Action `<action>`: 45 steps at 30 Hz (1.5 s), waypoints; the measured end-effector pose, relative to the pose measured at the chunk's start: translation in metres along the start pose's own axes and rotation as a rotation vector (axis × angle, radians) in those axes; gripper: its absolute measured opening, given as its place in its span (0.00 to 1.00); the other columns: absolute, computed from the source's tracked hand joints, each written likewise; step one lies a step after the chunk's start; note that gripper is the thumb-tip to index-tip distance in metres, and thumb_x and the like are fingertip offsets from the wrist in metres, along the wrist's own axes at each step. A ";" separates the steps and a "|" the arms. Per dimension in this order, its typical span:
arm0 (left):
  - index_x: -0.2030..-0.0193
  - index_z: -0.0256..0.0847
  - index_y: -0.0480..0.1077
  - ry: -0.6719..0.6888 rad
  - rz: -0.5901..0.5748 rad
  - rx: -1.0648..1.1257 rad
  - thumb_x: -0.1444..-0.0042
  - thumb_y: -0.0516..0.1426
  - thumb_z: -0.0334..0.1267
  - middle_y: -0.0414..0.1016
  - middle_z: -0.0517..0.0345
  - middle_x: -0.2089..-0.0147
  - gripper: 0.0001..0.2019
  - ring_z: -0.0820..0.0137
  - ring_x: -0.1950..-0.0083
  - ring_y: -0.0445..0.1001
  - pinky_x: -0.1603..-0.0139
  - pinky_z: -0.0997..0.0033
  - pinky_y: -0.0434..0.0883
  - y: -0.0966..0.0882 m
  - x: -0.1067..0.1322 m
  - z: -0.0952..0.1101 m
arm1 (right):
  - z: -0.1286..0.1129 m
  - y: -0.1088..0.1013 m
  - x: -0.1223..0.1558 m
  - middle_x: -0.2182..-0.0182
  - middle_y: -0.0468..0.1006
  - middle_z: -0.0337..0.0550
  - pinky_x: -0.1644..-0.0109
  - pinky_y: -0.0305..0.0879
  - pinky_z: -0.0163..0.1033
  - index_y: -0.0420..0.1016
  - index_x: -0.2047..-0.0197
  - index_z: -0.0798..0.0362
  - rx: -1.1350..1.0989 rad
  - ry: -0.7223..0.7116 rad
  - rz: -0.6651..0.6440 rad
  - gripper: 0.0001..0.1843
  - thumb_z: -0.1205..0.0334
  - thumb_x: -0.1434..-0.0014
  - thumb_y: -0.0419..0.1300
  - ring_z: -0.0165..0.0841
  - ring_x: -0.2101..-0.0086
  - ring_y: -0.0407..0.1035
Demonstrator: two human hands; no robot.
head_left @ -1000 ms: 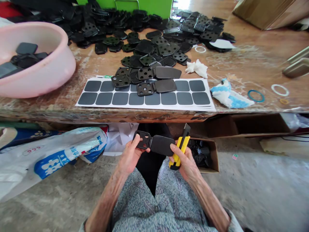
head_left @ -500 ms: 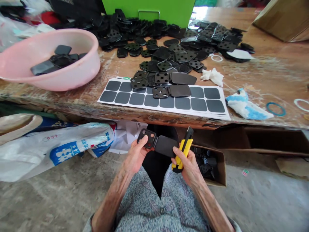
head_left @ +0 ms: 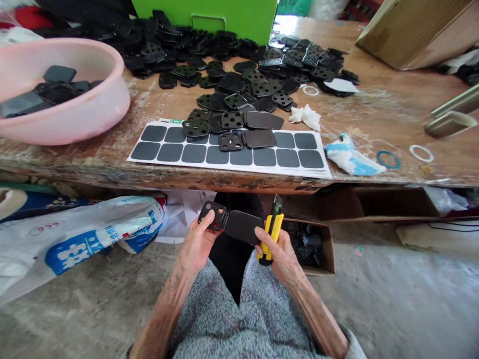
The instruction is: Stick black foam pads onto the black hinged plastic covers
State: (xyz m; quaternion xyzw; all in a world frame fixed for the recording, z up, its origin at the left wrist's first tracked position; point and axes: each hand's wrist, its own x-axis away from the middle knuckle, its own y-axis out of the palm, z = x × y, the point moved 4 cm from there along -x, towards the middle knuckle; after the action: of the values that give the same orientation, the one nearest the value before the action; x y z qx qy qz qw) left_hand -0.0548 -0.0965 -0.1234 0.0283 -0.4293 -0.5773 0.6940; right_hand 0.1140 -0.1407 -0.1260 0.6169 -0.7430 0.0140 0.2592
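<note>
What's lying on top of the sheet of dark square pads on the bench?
Two black hinged plates lie across the upper row of the pad sheet, beside a perforated black plate. The pads beneath them are covered, so their state cannot be seen.

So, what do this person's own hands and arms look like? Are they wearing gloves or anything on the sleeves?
The left hand and right hand are bare, without gloves, and no ring or watch shows. The left forearm and right forearm are uncovered too. Only a pale grey sleeve edge shows, at the bottom of the view.
</note>
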 end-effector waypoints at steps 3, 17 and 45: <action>0.63 0.34 0.77 0.002 -0.002 0.043 0.53 0.66 0.36 0.80 0.55 0.64 0.10 0.69 0.63 0.77 0.64 0.72 0.75 0.003 0.002 0.000 | -0.001 0.000 0.001 0.83 0.60 0.29 0.80 0.48 0.30 0.64 0.73 0.53 -0.039 0.008 0.019 0.21 0.49 0.52 0.69 0.21 0.84 0.53; 0.59 0.34 0.75 0.008 -0.117 0.200 0.46 0.60 0.39 0.79 0.49 0.61 0.12 0.63 0.56 0.76 0.52 0.65 0.72 0.014 0.010 0.010 | 0.002 0.015 0.005 0.79 0.64 0.29 0.80 0.55 0.30 0.69 0.59 0.52 -0.101 0.084 0.084 0.25 0.51 0.57 0.72 0.21 0.83 0.57; 0.67 0.38 0.79 -0.026 -0.266 -0.277 0.52 0.65 0.34 0.79 0.48 0.69 0.05 0.65 0.71 0.77 0.73 0.71 0.70 -0.022 0.021 0.046 | -0.033 0.018 -0.010 0.82 0.63 0.31 0.79 0.53 0.33 0.70 0.64 0.52 0.344 -0.096 -0.009 0.19 0.46 0.49 0.66 0.25 0.81 0.57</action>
State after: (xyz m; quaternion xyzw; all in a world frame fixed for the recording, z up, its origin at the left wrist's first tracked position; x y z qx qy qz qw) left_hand -0.1017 -0.1003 -0.0947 -0.0184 -0.3470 -0.7179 0.6032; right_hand 0.1105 -0.1162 -0.0964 0.6554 -0.7385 0.1104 0.1140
